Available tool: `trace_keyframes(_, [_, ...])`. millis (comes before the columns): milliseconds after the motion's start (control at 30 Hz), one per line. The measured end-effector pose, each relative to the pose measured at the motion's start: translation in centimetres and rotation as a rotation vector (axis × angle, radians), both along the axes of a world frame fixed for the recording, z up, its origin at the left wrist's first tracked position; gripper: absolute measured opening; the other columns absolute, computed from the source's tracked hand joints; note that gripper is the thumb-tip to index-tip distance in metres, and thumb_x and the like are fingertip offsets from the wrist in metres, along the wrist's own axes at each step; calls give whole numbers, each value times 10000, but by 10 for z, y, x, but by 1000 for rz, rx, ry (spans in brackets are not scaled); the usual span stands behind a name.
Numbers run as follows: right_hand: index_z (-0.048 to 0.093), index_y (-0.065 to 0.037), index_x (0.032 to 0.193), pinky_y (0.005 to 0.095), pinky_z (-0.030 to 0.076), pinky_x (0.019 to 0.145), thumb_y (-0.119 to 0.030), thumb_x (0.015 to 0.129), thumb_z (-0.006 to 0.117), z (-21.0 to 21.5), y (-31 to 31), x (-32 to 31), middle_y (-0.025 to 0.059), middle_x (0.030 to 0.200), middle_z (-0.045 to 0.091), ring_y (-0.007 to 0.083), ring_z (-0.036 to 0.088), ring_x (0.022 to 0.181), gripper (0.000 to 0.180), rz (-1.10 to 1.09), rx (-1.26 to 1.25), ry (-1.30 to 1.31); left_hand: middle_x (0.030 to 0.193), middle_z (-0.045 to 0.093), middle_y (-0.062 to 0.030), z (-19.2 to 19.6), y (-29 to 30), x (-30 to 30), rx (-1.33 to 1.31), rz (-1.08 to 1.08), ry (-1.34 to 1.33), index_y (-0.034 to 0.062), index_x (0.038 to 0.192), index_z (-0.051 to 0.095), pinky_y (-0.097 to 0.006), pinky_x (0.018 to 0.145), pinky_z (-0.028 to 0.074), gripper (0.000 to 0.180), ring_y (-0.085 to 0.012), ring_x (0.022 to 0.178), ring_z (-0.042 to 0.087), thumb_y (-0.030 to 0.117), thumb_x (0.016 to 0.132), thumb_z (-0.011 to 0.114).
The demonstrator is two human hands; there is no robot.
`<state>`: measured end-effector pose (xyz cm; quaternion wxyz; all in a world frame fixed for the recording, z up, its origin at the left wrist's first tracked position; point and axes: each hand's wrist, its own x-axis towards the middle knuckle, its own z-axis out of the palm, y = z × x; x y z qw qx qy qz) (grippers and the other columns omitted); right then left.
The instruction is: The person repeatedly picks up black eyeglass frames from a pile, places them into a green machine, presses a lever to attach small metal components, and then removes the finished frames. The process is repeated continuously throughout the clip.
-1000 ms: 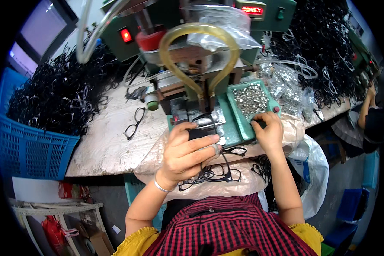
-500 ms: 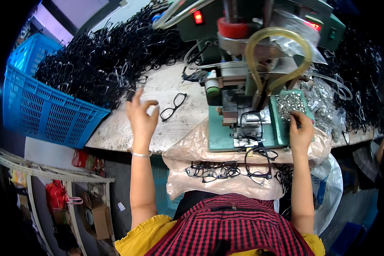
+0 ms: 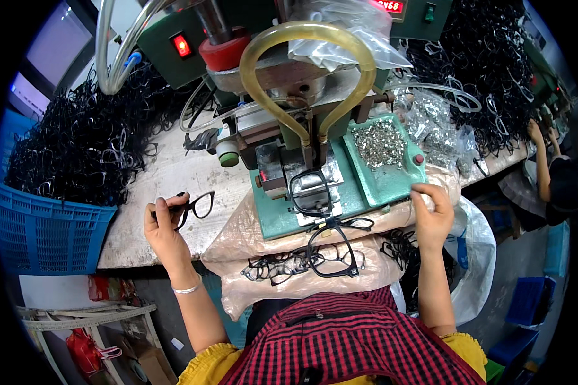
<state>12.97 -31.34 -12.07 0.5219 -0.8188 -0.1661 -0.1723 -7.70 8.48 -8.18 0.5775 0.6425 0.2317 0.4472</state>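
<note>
Between the thumb and fingers of my left hand [image 3: 167, 234] is a black eyeglass frame [image 3: 190, 206], just above the worn white tabletop [image 3: 135, 221]. My right hand [image 3: 433, 221] is pinched closed beside the front end of the green parts tray [image 3: 377, 194]. Whatever sits in that pinch is too small to make out. The tray holds a heap of small silvery metal pieces [image 3: 380, 144]. Another black eyeglass frame [image 3: 332, 222] lies lengthwise at the press, one rim on the metal fixture [image 3: 331, 173] and the other over the base's front edge.
The green press [image 3: 282, 221] carries a bent yellowish hose [image 3: 308, 32]. Black frames pile up at left behind a blue crate [image 3: 51, 231] and at right. More frames rest on crinkled plastic [image 3: 237, 289] before me. Bags of metal parts [image 3: 430, 122] lie beside the tray. A co-worker's arms [image 3: 541, 160] show far right.
My left hand has picked up the eyeglass frame that lay on the table. My right hand has drawn back from the metal pieces toward me. The whole view has shifted.
</note>
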Motion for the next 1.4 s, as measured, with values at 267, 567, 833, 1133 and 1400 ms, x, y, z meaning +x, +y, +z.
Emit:
trace_keyframes(267, [626, 11, 1080, 288, 487, 848, -26, 768, 705, 65, 138, 16, 60, 927, 664, 142, 633, 881, 324, 527, 431, 150, 894, 729, -104, 2, -50, 48, 305, 10, 160, 21, 858, 538, -281, 752, 523, 204, -139, 805, 650, 128, 1032, 556])
trace_keyframes(567, [538, 41, 1236, 224, 469, 839, 31, 801, 713, 63, 140, -5, 32, 920, 656, 79, 604, 902, 469, 552, 597, 373, 841, 710, -178, 24, -85, 36, 554, -41, -147, 2, 874, 484, -361, 744, 590, 263, -253, 785, 700, 186, 1061, 475])
trace_keyframes(833, [480, 27, 1320, 288, 458, 947, 23, 840, 664, 89, 135, -29, 122, 1107, 668, 142, 622, 1029, 514, 630, 606, 398, 965, 712, -135, 118, -148, 38, 1524, -601, -61, 89, 708, 530, -374, 776, 621, 341, -280, 867, 719, 300, 806, 780])
trace_keyframes(1133, [658, -38, 1159, 344, 488, 936, -24, 839, 659, 8, 52, 71, 126, 1094, 701, 252, 663, 1027, 320, -17, 175, 50, 877, 684, -67, 92, -159, 87, 1563, -614, -46, 102, 699, 491, -269, 490, 459, 353, -150, 592, 548, 260, 786, 795])
trace_keyframes(1400, [726, -56, 882, 421, 481, 872, -134, 771, 717, -1, 47, 38, 129, 908, 676, 332, 617, 940, 136, 75, -418, 36, 877, 698, -70, 87, -156, 84, 1579, -626, -39, 101, 728, 541, -251, 477, 437, 338, -142, 587, 547, 302, 768, 809])
